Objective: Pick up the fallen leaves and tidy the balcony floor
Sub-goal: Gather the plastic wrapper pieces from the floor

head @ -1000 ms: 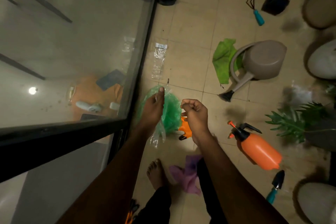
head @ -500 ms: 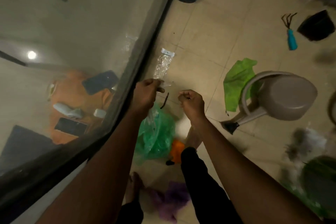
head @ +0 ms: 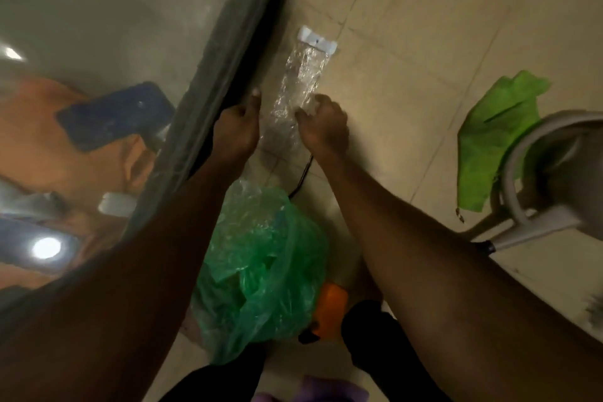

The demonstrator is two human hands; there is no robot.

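While my left hand grips the green bag, my right hand pinches the clear wrapper at the edge of the floor, probably for bagging next.

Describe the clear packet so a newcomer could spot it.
Follow the dark door frame up the floor; the clear plastic packet lies just right of it. Unlike the green bag nearer the camera, it is colourless, narrow, white-topped.

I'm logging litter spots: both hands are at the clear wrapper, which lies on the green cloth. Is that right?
No. The head view shows the left hand and right hand at the wrapper, but it lies on the bare floor by the door frame. The green cloth sits apart, to the right.
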